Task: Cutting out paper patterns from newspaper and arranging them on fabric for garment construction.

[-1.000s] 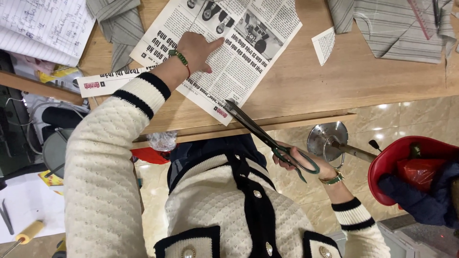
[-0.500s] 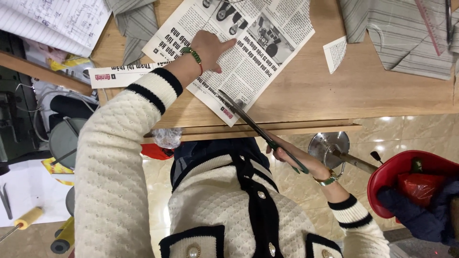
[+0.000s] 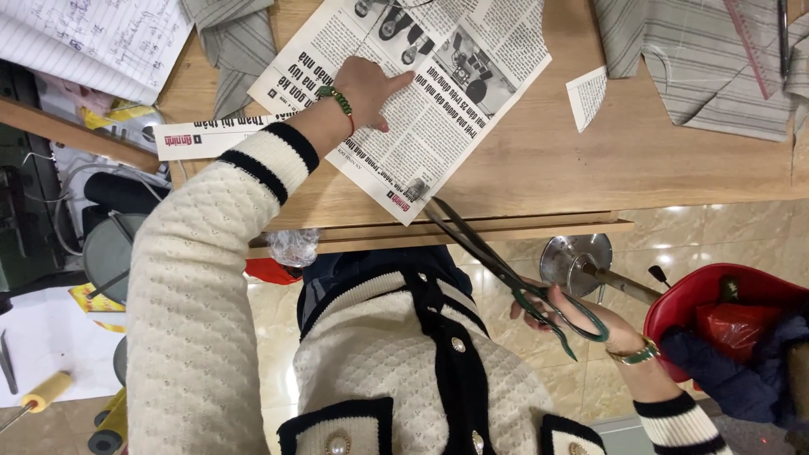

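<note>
Flat, left hand (image 3: 364,88) pins newspaper (image 3: 421,109); right hand (image 3: 581,316) grips scissors (image 3: 497,265).

Left hand (image 3: 366,88) on newspaper (image 3: 438,118) on table (image 3: 590,177), scissors (image 3: 506,274) at its near edge

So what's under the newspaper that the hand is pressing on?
The newspaper lies on the wooden table, with the left hand on top. A white paper strip pokes out from under its edge. Anything else beneath is covered.
</note>
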